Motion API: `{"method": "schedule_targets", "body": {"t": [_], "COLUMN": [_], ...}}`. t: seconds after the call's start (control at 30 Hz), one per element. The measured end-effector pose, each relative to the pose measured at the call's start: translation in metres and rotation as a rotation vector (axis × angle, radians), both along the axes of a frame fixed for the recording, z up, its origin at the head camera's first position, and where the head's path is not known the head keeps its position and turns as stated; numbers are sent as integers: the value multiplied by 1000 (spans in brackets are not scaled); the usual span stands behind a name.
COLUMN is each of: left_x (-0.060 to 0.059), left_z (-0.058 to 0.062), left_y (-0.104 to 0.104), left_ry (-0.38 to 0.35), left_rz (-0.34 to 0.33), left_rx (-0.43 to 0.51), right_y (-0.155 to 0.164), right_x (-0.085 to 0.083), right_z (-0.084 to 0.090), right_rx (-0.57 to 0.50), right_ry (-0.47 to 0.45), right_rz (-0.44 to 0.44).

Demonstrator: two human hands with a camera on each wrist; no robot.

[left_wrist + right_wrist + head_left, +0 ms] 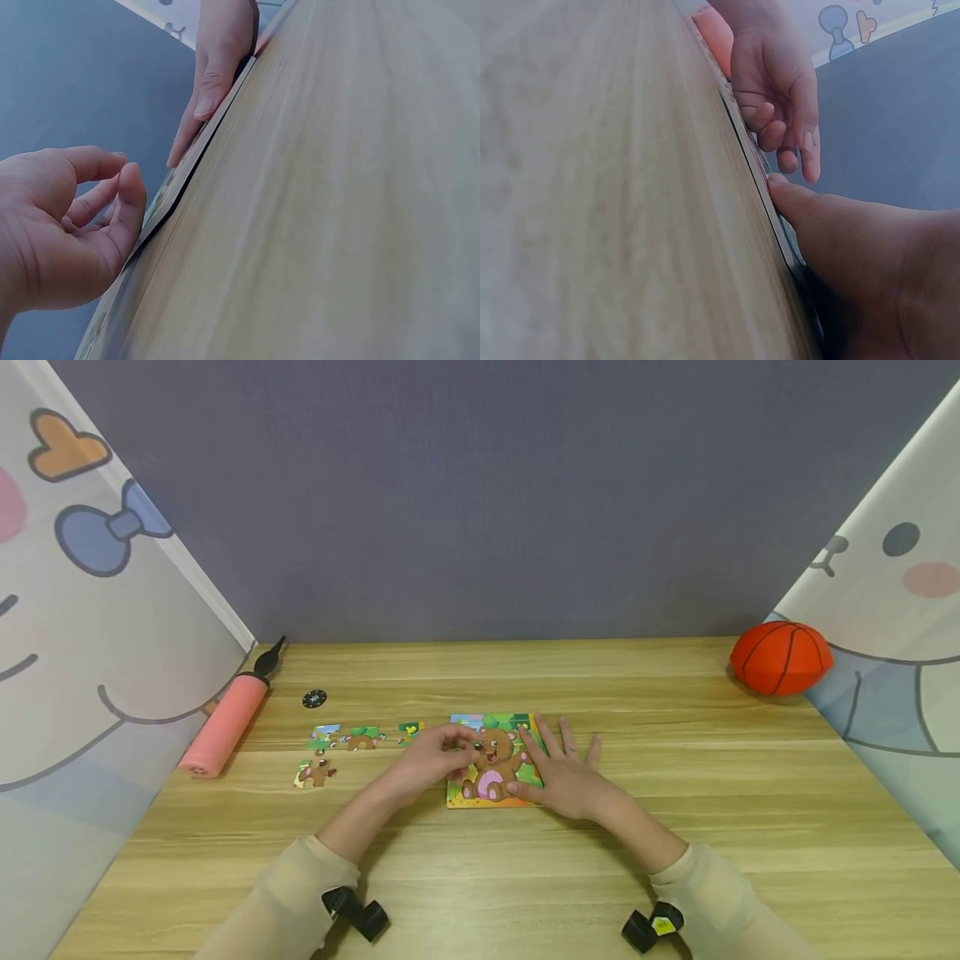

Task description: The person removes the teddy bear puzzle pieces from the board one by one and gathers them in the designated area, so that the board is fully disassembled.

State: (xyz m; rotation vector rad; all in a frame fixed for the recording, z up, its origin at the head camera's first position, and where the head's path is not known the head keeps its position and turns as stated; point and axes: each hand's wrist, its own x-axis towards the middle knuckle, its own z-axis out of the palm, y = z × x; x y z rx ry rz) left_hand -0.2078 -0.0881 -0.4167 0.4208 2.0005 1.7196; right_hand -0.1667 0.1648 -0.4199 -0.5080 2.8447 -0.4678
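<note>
A bear jigsaw puzzle point(492, 781) lies on the table in front of me, the brown bear's face and pink belly showing. My left hand point(432, 758) is over its left side, fingers loosely bent near the bear's face. In the left wrist view the left hand point(67, 225) has thumb and finger tips close together, with no piece visible between them. Spread across the puzzle's right edge, my right hand point(573, 781) rests with fingers extended. Its thumb point(791, 196) lies along the board in the right wrist view.
Left of the puzzle are loose jigsaw pieces point(363, 739), with another brown piece point(315, 772) nearer me. A black round chip point(314, 698) sits behind them. A pink hand pump point(228, 722) lies far left; a red ball point(782, 658) stands at the back right.
</note>
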Motion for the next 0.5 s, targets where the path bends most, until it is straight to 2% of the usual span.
{"method": "schedule_targets", "body": {"t": [0.2,0.5], "left_x": [-3,-6], "left_z": [-3,-4], "left_y": [8,14], "left_ry": [-7,64], "left_rz": [-5,1], "left_rx": [8,-89], "right_y": [0,-1], "right_x": [0,1], "right_z": [1,2], "right_rx": [5,-9], "right_ry": [4,-1], "right_rz": [2,2]}}
